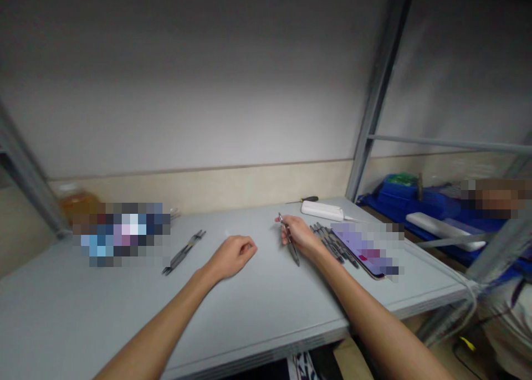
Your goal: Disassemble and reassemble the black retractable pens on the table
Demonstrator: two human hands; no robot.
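My right hand (300, 237) is closed around a dark pen (290, 241), whose tip points up and away while its other end rests near the grey table (257, 302). My left hand (233, 255) lies on the table a little to the left, its fingers curled in with nothing visible in them. A pile of several dark pens (332, 242) lies just right of my right hand. Two or three more pens (183, 252) lie together to the left of my left hand.
A white oblong device (323, 210) and a screwdriver (306, 200) lie at the table's back. A phone (368, 253) rests at the right. Metal shelf posts (376, 92) stand behind; blue bins (419, 194) sit beyond the right edge.
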